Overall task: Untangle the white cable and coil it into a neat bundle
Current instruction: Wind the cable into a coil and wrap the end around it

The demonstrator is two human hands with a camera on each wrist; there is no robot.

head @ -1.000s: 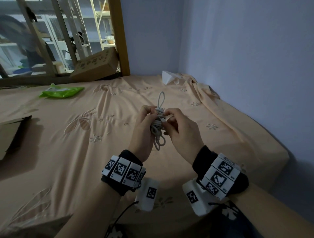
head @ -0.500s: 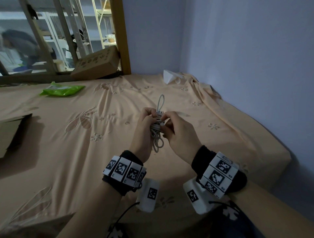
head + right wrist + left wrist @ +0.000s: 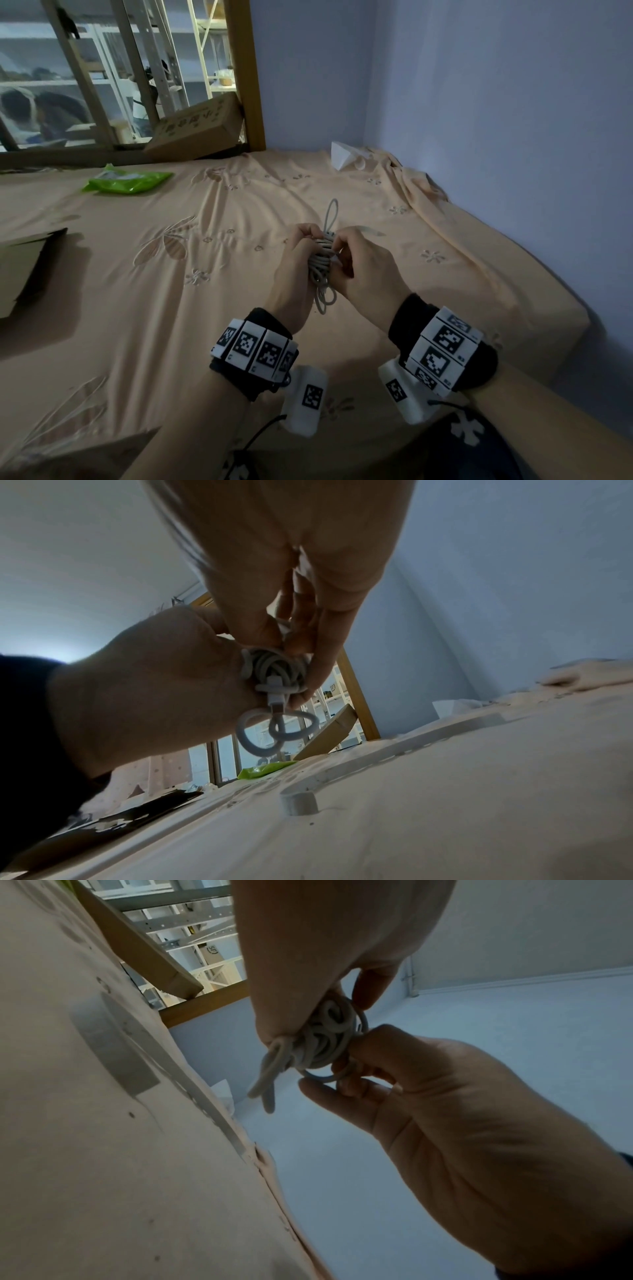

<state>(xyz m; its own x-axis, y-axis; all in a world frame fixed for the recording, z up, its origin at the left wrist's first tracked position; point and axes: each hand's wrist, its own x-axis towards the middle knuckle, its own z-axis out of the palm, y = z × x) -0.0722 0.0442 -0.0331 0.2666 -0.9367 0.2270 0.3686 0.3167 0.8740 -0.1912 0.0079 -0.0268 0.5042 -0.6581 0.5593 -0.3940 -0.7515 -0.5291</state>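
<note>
The white cable (image 3: 321, 262) is a small bundle, wound crosswise round its middle, held above the peach bed sheet (image 3: 171, 308). One loop (image 3: 331, 214) sticks up from it and several hang below. My left hand (image 3: 313, 240) grips the bundle from the left. My right hand (image 3: 337, 248) pinches the wraps on the right side. In the left wrist view the cable (image 3: 322, 1039) sits between both hands' fingertips. In the right wrist view a plug (image 3: 276, 696) points down out of the cable bundle (image 3: 274, 669), above two hanging loops.
A green packet (image 3: 126, 180) lies far left on the sheet. A cardboard box (image 3: 195, 128) leans on the wooden post (image 3: 246, 75). Dark cardboard (image 3: 24, 263) lies at the left edge, white paper (image 3: 342, 156) in the far corner. The wall runs close on the right.
The hands have drawn slightly closer together round the bundle, and the right fingers have shifted on the wraps. The bundle stays held between both hands.
</note>
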